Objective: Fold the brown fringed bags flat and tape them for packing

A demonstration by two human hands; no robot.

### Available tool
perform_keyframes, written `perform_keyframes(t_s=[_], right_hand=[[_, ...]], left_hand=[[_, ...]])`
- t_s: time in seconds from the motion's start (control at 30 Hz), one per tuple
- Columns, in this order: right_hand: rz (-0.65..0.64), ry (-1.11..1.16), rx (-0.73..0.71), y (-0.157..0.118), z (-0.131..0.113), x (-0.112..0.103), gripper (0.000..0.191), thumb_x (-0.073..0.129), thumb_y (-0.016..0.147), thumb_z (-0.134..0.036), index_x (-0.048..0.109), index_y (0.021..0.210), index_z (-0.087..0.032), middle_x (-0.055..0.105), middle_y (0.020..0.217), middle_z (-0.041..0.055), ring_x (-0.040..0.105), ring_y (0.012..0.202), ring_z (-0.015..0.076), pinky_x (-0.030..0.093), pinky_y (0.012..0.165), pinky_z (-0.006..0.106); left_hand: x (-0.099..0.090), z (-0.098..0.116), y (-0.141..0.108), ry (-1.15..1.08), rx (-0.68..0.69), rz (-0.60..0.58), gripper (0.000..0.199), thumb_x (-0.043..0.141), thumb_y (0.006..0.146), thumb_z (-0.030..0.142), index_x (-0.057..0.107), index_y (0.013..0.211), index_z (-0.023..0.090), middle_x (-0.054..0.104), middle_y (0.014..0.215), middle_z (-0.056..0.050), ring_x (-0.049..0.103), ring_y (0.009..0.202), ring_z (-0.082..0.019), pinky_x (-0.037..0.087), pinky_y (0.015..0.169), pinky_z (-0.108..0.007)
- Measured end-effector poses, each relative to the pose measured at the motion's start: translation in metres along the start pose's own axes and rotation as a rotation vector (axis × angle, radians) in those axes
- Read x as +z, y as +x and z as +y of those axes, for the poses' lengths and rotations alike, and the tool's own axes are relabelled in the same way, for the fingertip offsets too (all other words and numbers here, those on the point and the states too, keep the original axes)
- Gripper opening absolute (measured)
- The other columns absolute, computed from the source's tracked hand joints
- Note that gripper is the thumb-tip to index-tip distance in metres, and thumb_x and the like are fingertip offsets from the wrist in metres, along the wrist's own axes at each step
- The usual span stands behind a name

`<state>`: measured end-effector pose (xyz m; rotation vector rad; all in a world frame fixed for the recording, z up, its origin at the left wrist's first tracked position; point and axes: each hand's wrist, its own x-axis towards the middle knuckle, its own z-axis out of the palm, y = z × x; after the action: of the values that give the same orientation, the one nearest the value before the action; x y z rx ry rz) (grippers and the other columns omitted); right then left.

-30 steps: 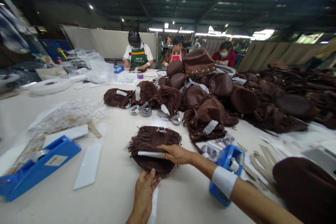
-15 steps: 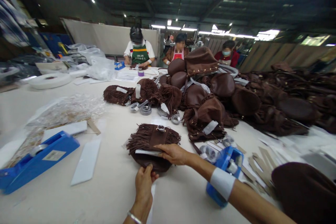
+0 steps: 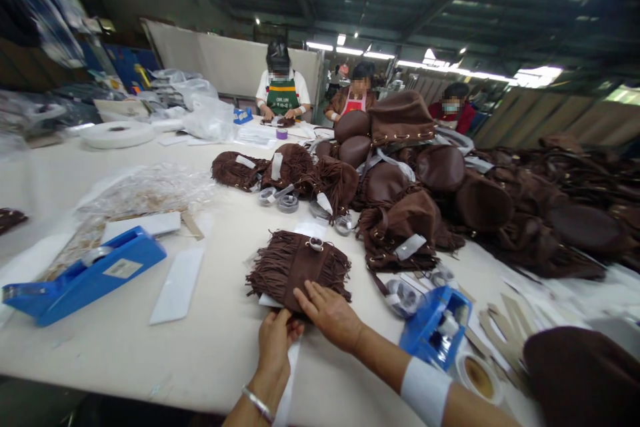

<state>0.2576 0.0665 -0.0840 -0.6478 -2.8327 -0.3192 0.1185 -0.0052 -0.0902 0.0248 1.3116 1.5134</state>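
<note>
Head view: your left hand [image 3: 274, 340] pinches the lower edge of the fringed brown bag [image 3: 300, 267] at lower centre; your right hand [image 3: 333, 313] lies on its flap, fingers slightly spread. The hands nearly meet. One blue tape dispenser [image 3: 85, 273] occupies the counter [image 3: 225, 360], lower left; another [image 3: 437, 327], lower right.

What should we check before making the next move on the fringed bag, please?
1. Left hand at the near edge of the fringed bag: ok.
2. Right hand on top of the bag: ok.
3. White piece fully covered: not ok, part shows at the near left edge.
4. Fringe lying neatly: not ok, strands splay at the left.
5. Near edge closed: cannot tell, the hands hide part of it.
6. Blue tape dispenser on the left clear of the bag: ok.
</note>
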Motion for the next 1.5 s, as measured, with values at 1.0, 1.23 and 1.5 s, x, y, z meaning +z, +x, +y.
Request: perform_keyframes(t_s=[1.0, 1.23, 1.5], right_hand=[[-0.158, -0.015, 0.071, -0.001, -0.029, -0.02, 0.052, 0.037, 0.097, -0.021, 0.032, 0.146, -0.005, 0.043, 0.145, 0.0262, 0.043, 0.135, 0.032, 0.036, 0.107, 0.048], [-0.125, -0.075, 0.08, -0.005, -0.036, -0.033, 0.044, 0.029, 0.102, -0.022, 0.035, 0.143, -0.006, 0.048, 0.139, 0.0265, 0.049, 0.129, 0.0301, 0.042, 0.1, 0.046], [-0.059, -0.083, 0.131, -0.009, -0.042, -0.019, 0.043, 0.03, 0.103, -0.025, 0.035, 0.144, -0.011, 0.049, 0.14, 0.0242, 0.049, 0.13, 0.0282, 0.04, 0.103, 0.049]], left_hand=[[-0.067, 0.029, 0.006, 0.72, 0.591, -0.009, 0.062, 0.06, 0.073, 0.056, 0.052, 0.123, 0.019, 0.054, 0.12, -0.011, 0.057, 0.106, -0.028, 0.048, 0.095, -0.047], [-0.073, 0.02, 0.042, 1.182, 0.948, 0.007, 0.056, 0.04, 0.082, 0.058, 0.059, 0.11, 0.014, 0.059, 0.098, -0.012, 0.059, 0.092, -0.031, 0.049, 0.092, -0.051], [-0.088, 0.019, 0.036, 1.216, 1.253, 0.039, 0.05, 0.052, 0.085, 0.046, 0.053, 0.122, 0.014, 0.06, 0.111, -0.017, 0.059, 0.103, -0.032, 0.053, 0.086, -0.047]])
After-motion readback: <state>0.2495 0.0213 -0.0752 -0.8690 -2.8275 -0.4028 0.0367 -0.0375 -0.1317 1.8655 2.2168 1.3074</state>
